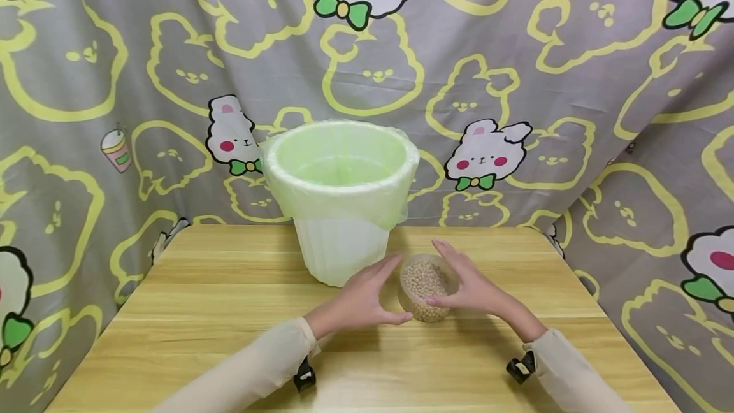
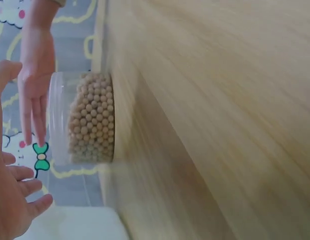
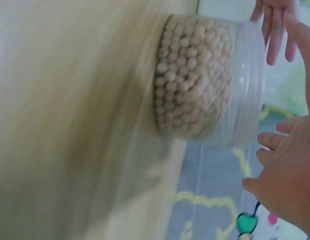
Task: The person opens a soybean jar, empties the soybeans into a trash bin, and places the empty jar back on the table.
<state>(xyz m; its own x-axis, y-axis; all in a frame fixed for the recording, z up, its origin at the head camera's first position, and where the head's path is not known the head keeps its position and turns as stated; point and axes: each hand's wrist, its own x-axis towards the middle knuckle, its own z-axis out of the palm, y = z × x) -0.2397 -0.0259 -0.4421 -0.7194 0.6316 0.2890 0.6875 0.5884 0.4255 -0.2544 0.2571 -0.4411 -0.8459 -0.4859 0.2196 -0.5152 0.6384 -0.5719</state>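
Note:
A clear round plastic jar point(image 1: 425, 287) stands upright on the wooden table, mostly filled with small beige beads point(image 2: 94, 117). It has no lid on in the head view, so the beads show from above. My left hand point(image 1: 364, 295) is at the jar's left, thumb and fingers spread apart, with a gap to the wall. On the other side my right hand point(image 1: 467, 285) curves around the jar's right edge, its thumb overlapping the rim in the head view. In the right wrist view the jar point(image 3: 205, 80) appears beside the right hand's spread fingers.
Behind the jar and to its left stands a white bin point(image 1: 343, 247) lined with a pale green plastic bag point(image 1: 344, 199). A grey curtain point(image 1: 373, 94) with cartoon animals hangs around the wooden table point(image 1: 229, 311) at the back and sides.

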